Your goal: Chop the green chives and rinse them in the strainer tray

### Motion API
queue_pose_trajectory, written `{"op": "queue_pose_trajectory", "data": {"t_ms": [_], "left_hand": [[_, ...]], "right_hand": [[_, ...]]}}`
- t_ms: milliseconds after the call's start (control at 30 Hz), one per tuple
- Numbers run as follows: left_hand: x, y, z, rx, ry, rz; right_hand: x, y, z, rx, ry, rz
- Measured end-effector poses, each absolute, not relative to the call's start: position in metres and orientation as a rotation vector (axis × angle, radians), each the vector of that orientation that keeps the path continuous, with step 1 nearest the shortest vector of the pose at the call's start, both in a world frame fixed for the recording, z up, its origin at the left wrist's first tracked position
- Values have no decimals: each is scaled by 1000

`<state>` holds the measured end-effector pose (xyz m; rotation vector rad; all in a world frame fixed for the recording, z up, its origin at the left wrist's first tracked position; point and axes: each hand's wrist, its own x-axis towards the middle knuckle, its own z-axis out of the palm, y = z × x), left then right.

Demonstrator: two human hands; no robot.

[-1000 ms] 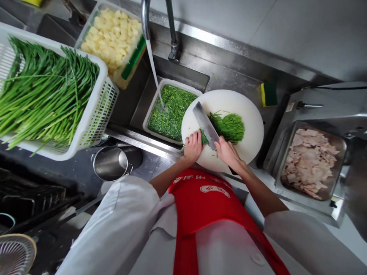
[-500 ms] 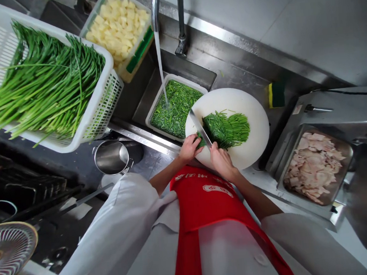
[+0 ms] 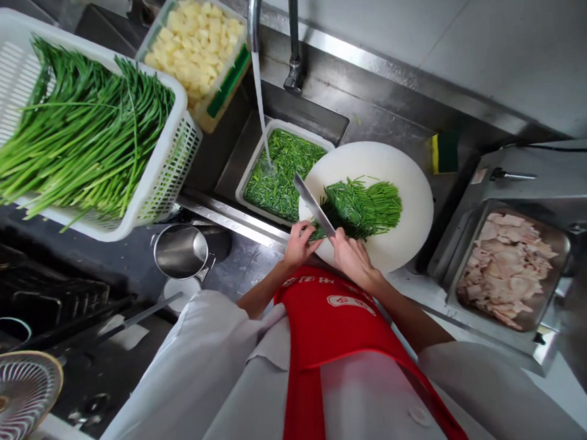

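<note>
The short-cut bright green chives (image 3: 374,207) lie heaped on the middle of the round white cutting board (image 3: 412,217), a darker part of the heap beside the broad steel cleaver (image 3: 313,206). They look light and bendy, probably wet and slippery and easily bruised; a bundle is likely best pressed from above with bent fingertips, clear of the edge. The cleaver looks stiff and fairly heavy, best gripped by its handle. The right hand (image 3: 351,256), at the board's near edge, has its fingers wrapped round that mostly hidden handle, forearm angled in from the right, blade pointing to the board's far left. The left hand (image 3: 297,247), at the board's near-left edge, has its fingers bent toward the greens; whether they pinch any, I cannot tell.
</note>
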<state>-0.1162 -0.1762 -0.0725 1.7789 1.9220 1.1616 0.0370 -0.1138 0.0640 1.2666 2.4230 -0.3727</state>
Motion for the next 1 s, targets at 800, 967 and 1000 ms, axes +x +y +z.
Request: {"op": "queue_pose_trajectory", "data": {"t_ms": [800, 967, 1000], "left_hand": [[-107, -174, -74, 1654, 1993, 1274], [-105, -175, -87, 1795, 1866, 1112], [-104, -174, -89, 1833, 1831, 1071]], "right_hand": [[46, -112, 70, 1344, 2378, -331], [29, -125, 48, 1268, 2385, -326], [26, -124, 44, 1272, 2378, -322]]}}
